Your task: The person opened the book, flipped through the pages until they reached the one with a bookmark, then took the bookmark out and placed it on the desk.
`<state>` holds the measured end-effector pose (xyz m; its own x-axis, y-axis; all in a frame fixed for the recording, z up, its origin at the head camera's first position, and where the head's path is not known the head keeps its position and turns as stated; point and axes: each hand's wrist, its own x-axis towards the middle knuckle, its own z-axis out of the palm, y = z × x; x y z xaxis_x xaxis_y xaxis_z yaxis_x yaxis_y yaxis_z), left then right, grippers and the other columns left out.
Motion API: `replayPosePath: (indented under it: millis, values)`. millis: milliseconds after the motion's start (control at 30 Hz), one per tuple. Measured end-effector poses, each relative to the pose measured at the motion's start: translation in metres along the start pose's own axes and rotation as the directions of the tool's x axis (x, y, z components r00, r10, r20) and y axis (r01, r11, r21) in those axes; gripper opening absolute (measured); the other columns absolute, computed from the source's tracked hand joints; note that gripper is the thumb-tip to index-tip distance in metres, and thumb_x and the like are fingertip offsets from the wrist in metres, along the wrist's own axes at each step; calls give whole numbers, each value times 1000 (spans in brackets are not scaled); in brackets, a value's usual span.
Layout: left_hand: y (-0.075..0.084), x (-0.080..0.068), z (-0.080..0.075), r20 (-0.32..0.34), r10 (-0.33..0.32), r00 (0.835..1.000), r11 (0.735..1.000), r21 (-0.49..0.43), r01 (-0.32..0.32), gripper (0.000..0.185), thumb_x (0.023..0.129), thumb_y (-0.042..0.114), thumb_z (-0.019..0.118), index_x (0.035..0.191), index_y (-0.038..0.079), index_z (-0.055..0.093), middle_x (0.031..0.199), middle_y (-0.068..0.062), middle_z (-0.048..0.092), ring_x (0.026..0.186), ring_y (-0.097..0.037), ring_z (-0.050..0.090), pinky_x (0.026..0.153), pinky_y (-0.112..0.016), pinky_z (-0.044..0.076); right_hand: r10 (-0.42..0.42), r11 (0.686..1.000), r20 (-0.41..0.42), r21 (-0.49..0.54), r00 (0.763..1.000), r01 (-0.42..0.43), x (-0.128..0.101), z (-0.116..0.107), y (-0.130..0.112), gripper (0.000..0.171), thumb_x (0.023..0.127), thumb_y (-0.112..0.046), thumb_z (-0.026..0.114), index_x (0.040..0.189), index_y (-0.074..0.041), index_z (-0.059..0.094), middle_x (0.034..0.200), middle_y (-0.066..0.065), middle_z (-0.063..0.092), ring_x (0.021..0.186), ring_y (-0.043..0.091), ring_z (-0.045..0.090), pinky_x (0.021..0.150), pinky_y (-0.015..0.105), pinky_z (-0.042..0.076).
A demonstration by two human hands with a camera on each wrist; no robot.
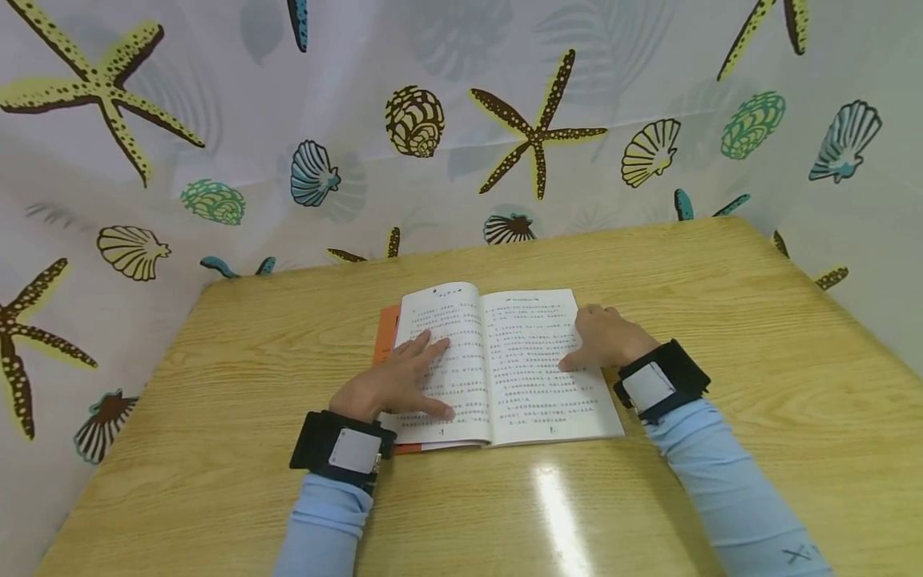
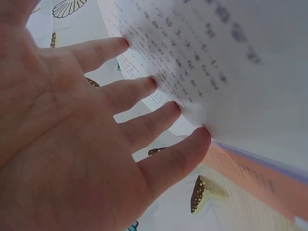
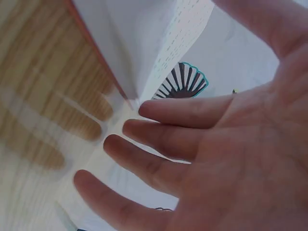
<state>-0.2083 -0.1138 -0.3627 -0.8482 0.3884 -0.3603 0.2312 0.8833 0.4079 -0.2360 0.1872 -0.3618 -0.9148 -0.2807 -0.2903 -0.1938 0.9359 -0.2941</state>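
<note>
An open book with printed text lies on the table, an orange cover flap showing past its left side. My left hand rests on the left page with fingers spread. In the left wrist view its fingertips touch the printed page. My right hand is at the right page's outer edge, thumb over the page. The right wrist view shows its fingers extended beside the book's edge, with nothing between them.
The wooden table extends around the book on all sides. Behind it hangs a pale cloth printed with starfish and shells. Each wrist wears a black strap below a light blue sleeve.
</note>
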Motion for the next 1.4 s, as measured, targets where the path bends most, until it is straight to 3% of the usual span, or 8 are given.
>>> replayPosePath:
  millis: [133, 333, 467, 600, 700, 1100, 1233, 1400]
  values:
    - [-1, 0, 0, 3, 0, 1000, 1000, 1, 0, 105, 81, 38, 87, 163, 14, 25, 169, -16, 8, 153, -40, 9, 118, -61, 19, -5, 999, -35, 39, 999, 7, -2, 0, -5, 78, 89, -19, 77, 139, 24, 36, 134, 36, 49, 117, 43, 51, 99, 56, 46]
    - [-1, -1, -1, 3, 16, 1000, 1000, 5, -16, 104, 81, 37, 87, 162, 12, 26, 169, -17, 9, 153, -41, 10, 118, -61, 20, -11, 993, -61, 120, 998, 19, -3, -3, -7, 71, 89, -11, 77, 138, 21, 38, 126, 33, 56, 104, 36, 57, 93, 51, 49]
    - [0, -1, 0, 2, 17, 1000, 1000, 7, -17, 104, 81, 37, 87, 162, 13, 26, 169, -17, 9, 153, -41, 10, 118, -61, 20, -3, 990, -58, 139, 998, 11, -2, -1, -7, 74, 91, -23, 78, 138, 19, 39, 129, 34, 54, 105, 39, 56, 92, 51, 50]
    - [0, -1, 0, 3, 14, 1000, 1000, 7, -14, 105, 81, 38, 87, 162, 13, 26, 169, -17, 9, 153, -41, 9, 118, -61, 20, -8, 998, 29, 67, 1000, 6, -1, 4, -6, 95, 93, -37, 73, 150, 20, 22, 155, 38, 27, 137, 52, 36, 109, 60, 37]
    - [0, -1, 0, 2, 11, 1000, 1000, 8, -11, 105, 81, 38, 86, 163, 14, 25, 169, -16, 8, 153, -40, 9, 118, -61, 19, -5, 1000, 70, 18, 998, 4, -2, 5, -6, 101, 95, -40, 70, 153, 17, 11, 160, 36, 13, 145, 55, 19, 113, 63, 29]
    - [0, 0, 0, -11, 2, 1000, 1000, 14, -2, 105, 81, 39, 87, 163, 14, 25, 169, -16, 8, 153, -41, 9, 117, -62, 20, 6, 998, -4, -57, 1000, -6, -3, 7, -17, 90, 95, -28, 72, 158, 7, 18, 149, 39, 37, 138, 55, 34, 107, 65, 35]
    - [0, -1, 1, -13, 1, 1000, 1000, 12, -1, 105, 81, 38, 87, 162, 14, 26, 169, -16, 9, 153, -41, 10, 117, -62, 21, -35, 995, -30, -93, 999, 32, -4, 8, -21, 84, 94, -19, 73, 157, 6, 25, 138, 39, 48, 119, 46, 52, 96, 56, 47]
    - [0, -1, 3, -11, 3, 1000, 1000, 7, -3, 105, 81, 37, 87, 162, 14, 26, 169, -16, 9, 153, -42, 10, 117, -63, 21, -117, 993, -49, -28, 992, 116, -4, 9, -26, 82, 88, -2, 73, 156, 6, 29, 133, 30, 59, 103, 35, 56, 83, 42, 51]
